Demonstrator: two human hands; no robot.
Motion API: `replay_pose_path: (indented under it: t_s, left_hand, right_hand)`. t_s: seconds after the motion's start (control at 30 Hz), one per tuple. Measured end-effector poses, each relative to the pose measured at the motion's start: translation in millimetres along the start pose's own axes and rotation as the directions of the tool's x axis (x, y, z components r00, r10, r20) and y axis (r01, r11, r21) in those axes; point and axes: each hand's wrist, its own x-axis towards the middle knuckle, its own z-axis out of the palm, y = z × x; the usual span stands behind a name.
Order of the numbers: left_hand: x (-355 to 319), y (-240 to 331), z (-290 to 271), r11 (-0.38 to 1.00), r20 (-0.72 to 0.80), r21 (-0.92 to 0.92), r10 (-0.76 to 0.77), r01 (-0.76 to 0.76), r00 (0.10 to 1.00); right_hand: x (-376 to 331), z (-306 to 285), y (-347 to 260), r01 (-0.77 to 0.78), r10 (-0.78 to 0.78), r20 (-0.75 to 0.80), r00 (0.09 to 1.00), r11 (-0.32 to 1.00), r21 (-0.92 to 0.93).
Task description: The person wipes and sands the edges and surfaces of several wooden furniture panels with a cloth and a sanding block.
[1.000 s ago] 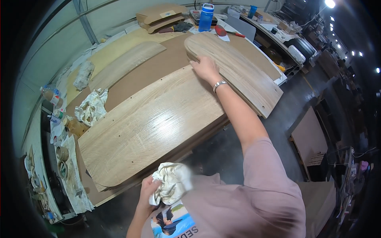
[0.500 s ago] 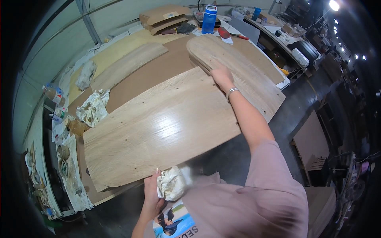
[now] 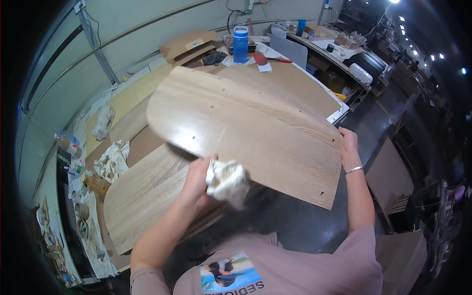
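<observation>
A pale wood-grain panel (image 3: 246,132) with small dark holes and a rounded left end is tilted above the table between my hands. My left hand (image 3: 198,182) is closed round a crumpled white rag (image 3: 228,181), with fingers against the panel's near edge. At the panel's right end, my right hand (image 3: 348,145) grips the edge, thumb on top. Below, a second wood-grain panel (image 3: 142,196) with rounded left corners lies at the table's near left, partly covered by the raised one.
Along the left edge stand bottles (image 3: 93,183) and tape rolls (image 3: 82,227), with another rag (image 3: 112,160) nearby. A blue bottle (image 3: 240,46), a cardboard box (image 3: 189,45) and a red-handled tool (image 3: 268,59) are at the back. Stacked boards (image 3: 391,174) stand on the right.
My right hand has moved from the far panels to the right end of a panel now raised and turned. My left hand has risen with the rag.
</observation>
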Motion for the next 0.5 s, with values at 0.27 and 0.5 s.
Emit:
replay_pose_path:
  t_s: [0.27, 0.5]
  left_hand:
    - [200.4, 6.1, 70.2, 0.979, -0.107, 0.2, 0.064, -0.042, 0.992]
    - [251.7, 0.8, 87.7, 0.951, -0.161, 0.309, 0.075, -0.022, 0.984]
  right_hand:
    - [75.2, -7.4, 10.5, 0.051, -0.056, -0.299, 0.953, 0.998, -0.026]
    - [116.9, 4.4, 44.4, -0.011, -0.071, -0.518, 0.853, 0.988, -0.152]
